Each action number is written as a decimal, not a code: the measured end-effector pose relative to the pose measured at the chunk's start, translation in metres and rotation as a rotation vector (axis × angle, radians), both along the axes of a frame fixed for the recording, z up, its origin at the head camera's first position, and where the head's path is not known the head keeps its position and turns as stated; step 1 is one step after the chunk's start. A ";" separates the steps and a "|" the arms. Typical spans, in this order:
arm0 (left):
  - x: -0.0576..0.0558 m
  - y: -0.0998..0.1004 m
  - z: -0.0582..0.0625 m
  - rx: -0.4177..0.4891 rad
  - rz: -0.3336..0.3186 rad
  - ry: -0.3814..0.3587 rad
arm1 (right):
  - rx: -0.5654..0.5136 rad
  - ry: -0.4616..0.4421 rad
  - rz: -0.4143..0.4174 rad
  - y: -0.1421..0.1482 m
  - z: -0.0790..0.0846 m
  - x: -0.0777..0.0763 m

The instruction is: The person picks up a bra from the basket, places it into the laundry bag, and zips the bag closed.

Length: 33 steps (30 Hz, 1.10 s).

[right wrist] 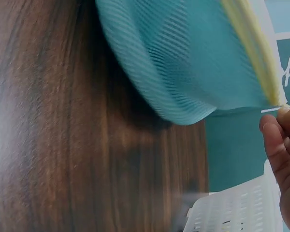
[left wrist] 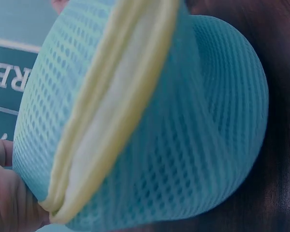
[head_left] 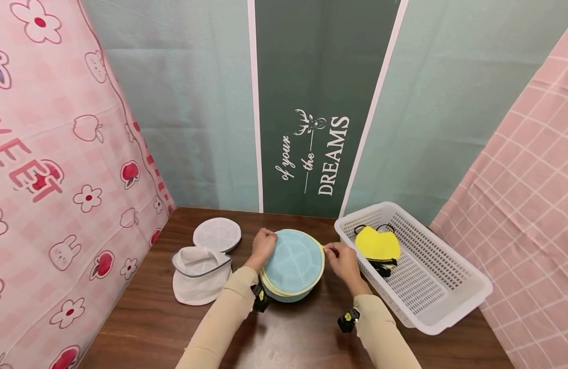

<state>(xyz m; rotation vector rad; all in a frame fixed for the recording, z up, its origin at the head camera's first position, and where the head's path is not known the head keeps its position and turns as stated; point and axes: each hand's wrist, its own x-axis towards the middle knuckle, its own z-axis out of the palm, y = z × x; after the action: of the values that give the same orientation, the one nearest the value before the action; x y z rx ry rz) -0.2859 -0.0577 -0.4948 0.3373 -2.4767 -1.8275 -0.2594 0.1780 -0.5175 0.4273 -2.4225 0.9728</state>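
Observation:
A round light-blue mesh laundry bag [head_left: 295,261] with yellow zip trim stands on the table between the hands. My left hand [head_left: 263,247] grips its rim at the upper left. The thumb and fingers of my right hand [head_left: 343,261] pinch the end of the yellow trim [right wrist: 268,77] at the bag's right side; whether a zip pull is in them is hidden. In the left wrist view, the yellow edges [left wrist: 118,101] stand apart along the near side, and something white shows between them. Left of the bag sits an open white bag [head_left: 198,287] with grey trim, its round white lid [head_left: 217,234] behind it.
A white perforated plastic basket [head_left: 459,279] stands close to my right hand. It holds a yellow cloth item [head_left: 378,243] with black straps. Brown wooden tabletop [head_left: 293,333] lies in front of the bag. Curtains hang behind and on both sides.

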 end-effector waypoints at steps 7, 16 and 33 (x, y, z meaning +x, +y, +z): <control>-0.001 -0.006 -0.003 0.054 0.063 -0.034 | 0.001 -0.021 -0.021 0.000 -0.004 0.008; 0.003 -0.003 -0.003 0.047 0.130 0.003 | -0.046 0.038 -0.015 -0.004 -0.008 0.017; 0.004 -0.004 -0.009 0.086 0.163 0.006 | -0.103 0.093 -0.046 -0.009 -0.012 0.024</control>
<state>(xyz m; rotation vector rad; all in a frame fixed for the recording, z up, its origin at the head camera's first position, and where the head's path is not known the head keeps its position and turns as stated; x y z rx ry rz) -0.2818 -0.0614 -0.5038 0.5195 -2.2951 -1.8686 -0.2353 0.1694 -0.5293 0.3702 -2.2779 1.0297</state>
